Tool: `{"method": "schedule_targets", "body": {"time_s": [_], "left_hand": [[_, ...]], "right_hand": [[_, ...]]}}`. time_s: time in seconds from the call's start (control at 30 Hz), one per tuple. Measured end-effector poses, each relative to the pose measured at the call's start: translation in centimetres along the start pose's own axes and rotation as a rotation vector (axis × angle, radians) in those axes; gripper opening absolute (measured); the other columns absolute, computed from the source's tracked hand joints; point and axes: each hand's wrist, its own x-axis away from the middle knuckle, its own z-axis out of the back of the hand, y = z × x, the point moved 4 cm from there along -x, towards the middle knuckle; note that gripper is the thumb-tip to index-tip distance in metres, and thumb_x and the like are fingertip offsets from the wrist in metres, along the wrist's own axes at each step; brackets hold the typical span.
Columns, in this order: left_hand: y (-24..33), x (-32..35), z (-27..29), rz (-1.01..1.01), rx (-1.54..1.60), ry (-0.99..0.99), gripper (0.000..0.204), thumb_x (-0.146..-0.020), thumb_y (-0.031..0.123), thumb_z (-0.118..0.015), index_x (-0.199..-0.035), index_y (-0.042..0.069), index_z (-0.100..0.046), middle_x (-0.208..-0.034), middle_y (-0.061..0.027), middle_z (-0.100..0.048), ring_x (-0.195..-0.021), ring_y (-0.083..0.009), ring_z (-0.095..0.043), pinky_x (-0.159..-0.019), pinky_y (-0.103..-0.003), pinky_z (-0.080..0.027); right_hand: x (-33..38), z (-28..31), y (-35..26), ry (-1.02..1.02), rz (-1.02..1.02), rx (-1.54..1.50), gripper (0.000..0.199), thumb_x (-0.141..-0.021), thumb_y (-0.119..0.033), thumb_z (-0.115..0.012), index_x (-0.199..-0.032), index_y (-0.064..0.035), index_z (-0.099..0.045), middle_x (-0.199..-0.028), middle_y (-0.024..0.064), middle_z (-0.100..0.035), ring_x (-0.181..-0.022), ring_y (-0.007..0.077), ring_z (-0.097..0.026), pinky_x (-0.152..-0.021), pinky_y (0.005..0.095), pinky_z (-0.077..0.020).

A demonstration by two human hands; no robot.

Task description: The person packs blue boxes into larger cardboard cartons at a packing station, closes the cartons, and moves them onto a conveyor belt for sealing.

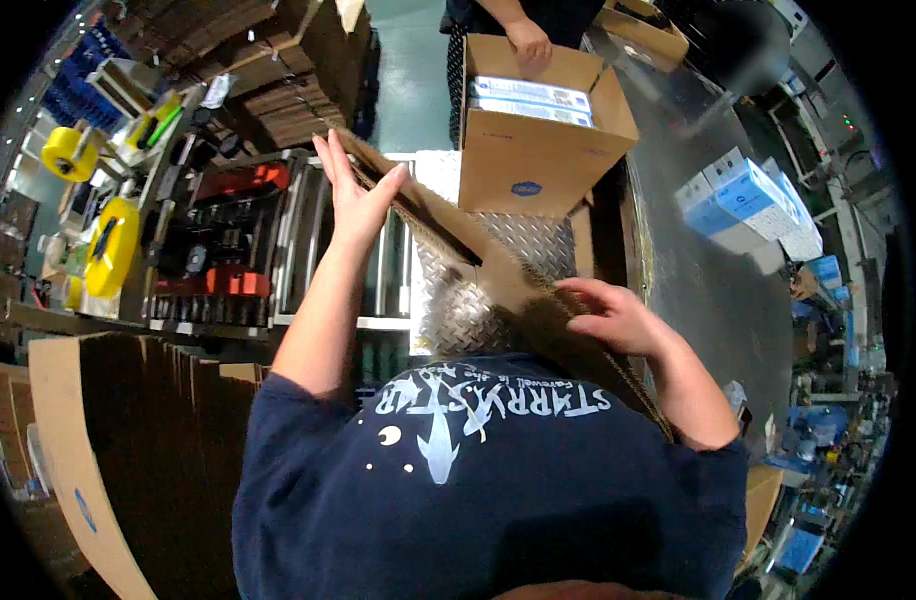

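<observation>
A folded-flat cardboard box [508,275] slants across in front of my chest, its layered edges facing up. My left hand [356,200] holds its far left end, with fingers stretched upward along it and the thumb apart against its edge. Closer to my body, my right hand [623,315] grips the near right part, fingers curled over the top edge. Below the cardboard lies a diamond-plate metal surface [458,320]. Just beyond stands an open cardboard box [528,165] with white and blue packages [530,98] inside.
Another person's hand [529,42] rests at the open box's far side. Left are a roller conveyor [303,250], a red-and-black machine [218,230] and yellow tape rolls [113,245]. Stacked cardboard [68,430] stands lower left. Blue-and-white boxes [748,200] sit on the dark right-hand table [703,300].
</observation>
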Motion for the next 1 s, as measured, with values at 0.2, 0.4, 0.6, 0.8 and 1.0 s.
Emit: {"method": "schedule_targets", "body": {"time_s": [0.2,0.4,0.6,0.8,1.0], "left_hand": [[1.1,-1.0,3.7,-0.092,-0.159,-0.223,0.085,-0.061,-0.008,-0.045,-0.139,0.009,-0.018,-0.147,-0.0154,-0.001,-0.135,-0.0251,-0.007,-0.107,-0.031,-0.016],[3.8,-2.4,0.6,-0.312,-0.033,-1.036,0.071,-0.071,0.003,-0.051,-0.136,0.004,-0.024,-0.141,-0.0188,-0.023,-0.133,-0.0272,-0.016,-0.107,-0.033,-0.019],[-2.8,3.3,3.8,0.321,-0.170,-1.634,0.086,-0.076,0.044,-0.064,-0.136,0.000,-0.021,-0.138,-0.0184,-0.030,-0.130,-0.0271,-0.024,-0.106,-0.037,-0.019],[4.1,3.6,1.7,0.023,-0.222,-1.822,0.092,-0.061,0.038,-0.075,-0.133,0.002,-0.031,-0.133,-0.0174,-0.038,-0.122,-0.0250,-0.039,-0.095,-0.034,-0.035],[-1.6,3.6,4.0,-0.136,-0.780,-0.877,0.075,-0.070,0.046,-0.066,-0.129,0.009,-0.037,-0.131,-0.0223,-0.034,-0.123,-0.0376,-0.031,-0.097,-0.053,-0.029]], "right_hand": [[-1.3,6.0,-1.8,0.387,-0.105,0.258,0.019,-0.079,-0.016,-0.060,-0.068,-0.0003,-0.056,-0.060,0.0006,-0.051,-0.057,0.0091,-0.045,-0.051,0.0259,-0.0384],[-10.2,10.6,0.3,0.996,0.240,0.145,0.030,-0.080,-0.019,-0.058,-0.104,-0.0010,-0.055,-0.086,0.0080,-0.059,-0.077,0.0166,-0.057,-0.070,0.0278,-0.0461],[-14.2,-4.9,1.7,0.176,0.346,0.994,0.046,-0.077,-0.030,-0.058,-0.117,-0.0075,-0.052,-0.117,0.0161,-0.052,-0.118,0.0290,-0.040,-0.101,0.0461,-0.0233],[-16.7,3.7,-5.0,0.003,0.395,0.296,0.039,-0.078,-0.022,-0.060,-0.111,-0.0039,-0.056,-0.118,0.0138,-0.053,-0.107,0.0266,-0.051,-0.092,0.0336,-0.0399],[-17.6,2.7,-10.8,0.463,0.731,0.919,0.025,-0.076,-0.022,-0.053,-0.093,-0.0056,-0.060,-0.091,0.0144,-0.059,-0.088,0.0303,-0.057,-0.075,0.0413,-0.0466]]}}
